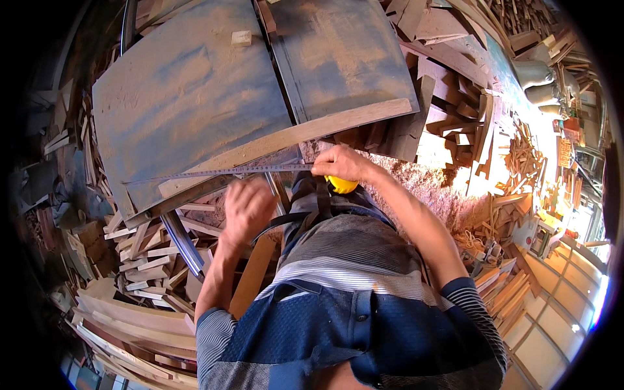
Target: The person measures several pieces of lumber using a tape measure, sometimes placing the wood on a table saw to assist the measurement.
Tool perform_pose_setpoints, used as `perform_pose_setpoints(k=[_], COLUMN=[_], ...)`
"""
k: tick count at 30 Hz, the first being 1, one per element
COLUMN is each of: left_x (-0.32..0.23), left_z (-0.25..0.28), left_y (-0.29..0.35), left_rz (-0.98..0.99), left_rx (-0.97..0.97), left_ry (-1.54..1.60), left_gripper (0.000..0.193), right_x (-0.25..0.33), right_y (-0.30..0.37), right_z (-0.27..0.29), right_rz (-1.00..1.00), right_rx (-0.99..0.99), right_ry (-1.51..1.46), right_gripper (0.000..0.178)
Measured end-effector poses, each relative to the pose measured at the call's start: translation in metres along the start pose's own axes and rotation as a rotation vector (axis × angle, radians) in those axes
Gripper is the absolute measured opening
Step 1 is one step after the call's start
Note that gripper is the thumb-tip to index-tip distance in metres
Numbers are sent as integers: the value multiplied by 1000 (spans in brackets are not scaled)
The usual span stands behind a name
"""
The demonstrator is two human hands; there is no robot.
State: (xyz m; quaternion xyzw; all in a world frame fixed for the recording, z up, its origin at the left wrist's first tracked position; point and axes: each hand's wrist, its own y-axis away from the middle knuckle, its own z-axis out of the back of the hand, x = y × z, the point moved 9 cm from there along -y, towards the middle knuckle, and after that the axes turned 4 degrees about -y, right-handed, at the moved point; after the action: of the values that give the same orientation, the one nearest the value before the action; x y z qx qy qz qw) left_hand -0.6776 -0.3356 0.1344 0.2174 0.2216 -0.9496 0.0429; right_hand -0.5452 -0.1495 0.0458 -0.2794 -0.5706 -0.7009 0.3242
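My right hand (340, 163) grips a tape measure with a yellow case (342, 185), close to my waist. Its pale blade (240, 170) is drawn out to the left, running across the front edge of the metal saw table (188, 91). A long wooden board (292, 138) lies along that edge, and the blade passes over its left part. My left hand (249, 209) is raised just below the blade, near the board's left half. Motion smears its fingers, so their hold is unclear.
A small wood block (241, 39) sits on the sawdust-covered table, beside a dark slot. Offcuts (153, 266) are heaped below at left, with stacked planks (130, 318) nearer me. More scraps (455, 91) pile up at the right. Sawdust (435, 195) covers the floor there.
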Motion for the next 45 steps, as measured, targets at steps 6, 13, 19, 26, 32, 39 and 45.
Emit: perform_pose_setpoints(k=[6,13,19,26,32,39,45], left_x=[57,122,134,166,223,294,334], left_z=[-48,-64,-63,-64,-58,-56,-60], left_y=[24,-6,-3,-41,-99,-169,-209], left_rz=[252,314,241,257,301,352,431], left_rx=[140,233,270,261,247,299,351], left_ry=[-190,-313,-299,-376,-415,-435,-392], left_gripper=[45,69,64,65,68,73,73], right_x=[-27,-104,-145,-175,-163,-171,-183], right_y=[54,160,225,235,210,198,209], right_z=[8,60,74,59,57,41,25], right_rz=[-57,-100,174,-8,-86,-158,-202], right_rx=[-53,-511,-850,-1030,-991,-1008,-1090], right_ry=[-215,-899,-1252,-1230,-1203,-1109,-1179], right_gripper=[43,27,26,29,29,28,25])
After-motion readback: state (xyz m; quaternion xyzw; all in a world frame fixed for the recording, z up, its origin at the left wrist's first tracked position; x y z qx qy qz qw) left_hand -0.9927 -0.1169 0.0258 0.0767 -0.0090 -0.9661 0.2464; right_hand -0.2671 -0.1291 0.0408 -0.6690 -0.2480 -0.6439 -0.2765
